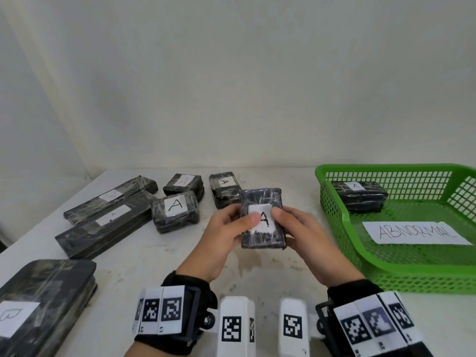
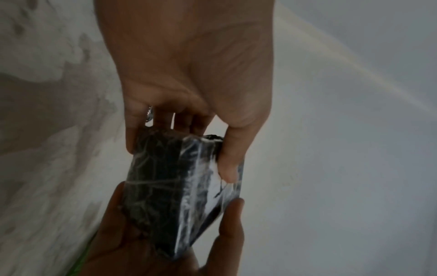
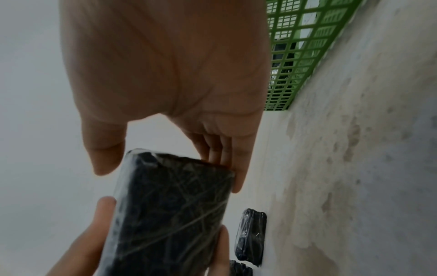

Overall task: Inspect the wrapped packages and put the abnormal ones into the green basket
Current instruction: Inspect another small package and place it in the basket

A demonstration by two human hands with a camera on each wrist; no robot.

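Observation:
A small black wrapped package [image 1: 262,219] [image 2: 175,188] [image 3: 170,211] with a white label marked A is held up above the table's middle. My left hand [image 1: 229,228] [image 2: 189,89] grips its left side, thumb on the label. My right hand [image 1: 296,228] [image 3: 165,74] grips its right side, thumb on the label's right edge and fingers behind. The green basket [image 1: 332,202] [image 3: 305,56] stands at the right with one wrapped package [image 1: 359,195] in its far corner and a paper sign reading ABNORMAL [image 1: 416,233].
Three small packages marked A [image 1: 176,211] [image 1: 184,185] [image 1: 224,189] lie behind the hands. Two long packages [image 1: 103,225] [image 1: 110,195] lie at the left, and a large flat one [image 1: 43,305] at the near left. The wall stands close behind the table [image 1: 270,269].

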